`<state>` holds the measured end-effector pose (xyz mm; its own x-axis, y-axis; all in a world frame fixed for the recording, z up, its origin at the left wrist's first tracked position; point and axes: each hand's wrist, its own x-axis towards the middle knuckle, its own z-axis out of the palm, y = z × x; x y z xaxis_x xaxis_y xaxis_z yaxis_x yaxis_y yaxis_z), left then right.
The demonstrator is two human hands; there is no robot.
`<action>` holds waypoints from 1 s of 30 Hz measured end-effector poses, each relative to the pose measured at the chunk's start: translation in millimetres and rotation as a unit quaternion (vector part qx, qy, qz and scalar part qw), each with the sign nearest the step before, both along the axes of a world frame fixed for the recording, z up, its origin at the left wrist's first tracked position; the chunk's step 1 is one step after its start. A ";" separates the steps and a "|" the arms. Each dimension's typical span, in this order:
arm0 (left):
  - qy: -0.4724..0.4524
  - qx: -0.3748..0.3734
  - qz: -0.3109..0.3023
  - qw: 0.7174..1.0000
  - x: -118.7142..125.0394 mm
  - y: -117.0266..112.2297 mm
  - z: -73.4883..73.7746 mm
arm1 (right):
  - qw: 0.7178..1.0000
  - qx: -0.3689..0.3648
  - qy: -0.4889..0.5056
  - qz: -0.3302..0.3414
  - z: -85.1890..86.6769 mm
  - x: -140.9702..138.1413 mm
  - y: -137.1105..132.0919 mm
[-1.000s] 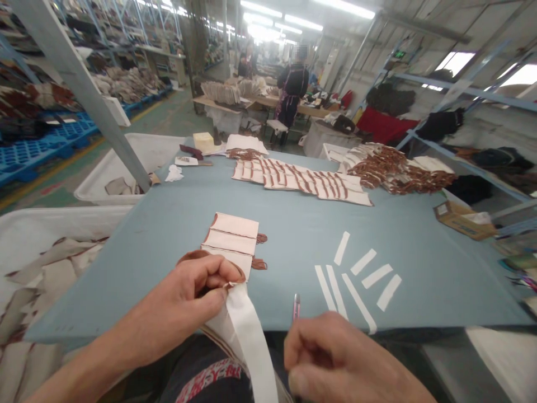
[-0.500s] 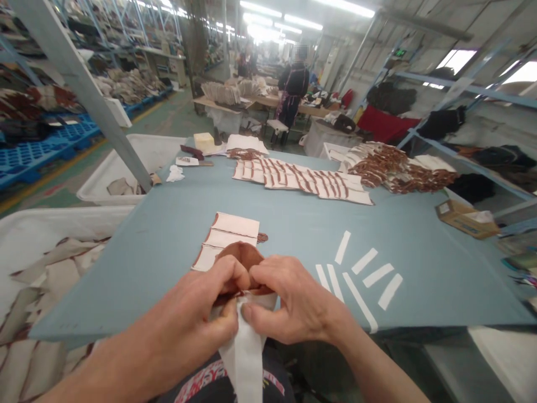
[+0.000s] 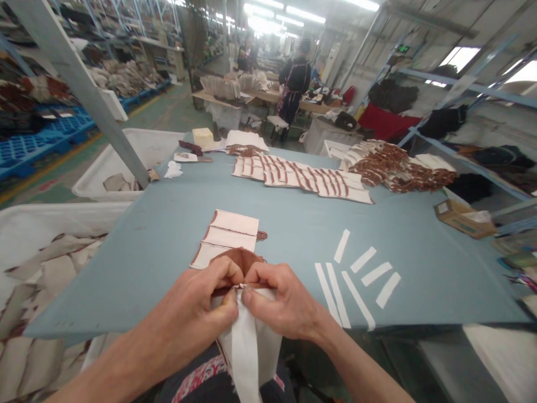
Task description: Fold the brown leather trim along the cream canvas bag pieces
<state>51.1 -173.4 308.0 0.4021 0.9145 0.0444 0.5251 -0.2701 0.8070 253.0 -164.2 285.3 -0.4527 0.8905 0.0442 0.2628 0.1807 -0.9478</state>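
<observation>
Close to my body, over the table's near edge, I hold a sewn white-and-brown fabric piece (image 3: pixel 268 347) with its brown inner side (image 3: pixel 239 259) curving up behind my fingers. My left hand (image 3: pixel 201 296) pinches its edge with thumb and forefinger. Right beside it, my right hand (image 3: pixel 283 299) pinches the same edge, thumbs almost touching. From under the thumbs a long white strip (image 3: pixel 245 352) hangs down toward my lap. Just beyond my hands lie overlapping white panels (image 3: pixel 230 238) with brown edges. Loose white strips (image 3: pixel 364 260) are spread to the right.
A blue-green table (image 3: pixel 159 240) spreads ahead. Across its far side lie a row of brown-edged panels (image 3: pixel 293 178) and a heaped pile (image 3: pixel 394 165). A cardboard box (image 3: pixel 464 218) sits at the right edge. White bins (image 3: pixel 62 215) stand left, beside a metal post (image 3: pixel 88 84). A person (image 3: pixel 296 81) stands farther back.
My fingers have come closer together at the piece's edge, and the piece has dropped slightly. More of its white side shows beside the hanging strip. The table items stay put.
</observation>
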 end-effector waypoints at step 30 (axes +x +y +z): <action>-0.043 0.341 -0.167 0.924 -10.5 -6.2 -21.9 | 0.959 -0.252 0.079 0.100 26.0 8.1 -1.3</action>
<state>40.6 -179.6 286.1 0.6253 0.4875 0.6094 0.2614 -0.8666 0.4250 261.0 -165.4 311.3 -0.6407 0.7126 -0.2859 0.1156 -0.2786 -0.9534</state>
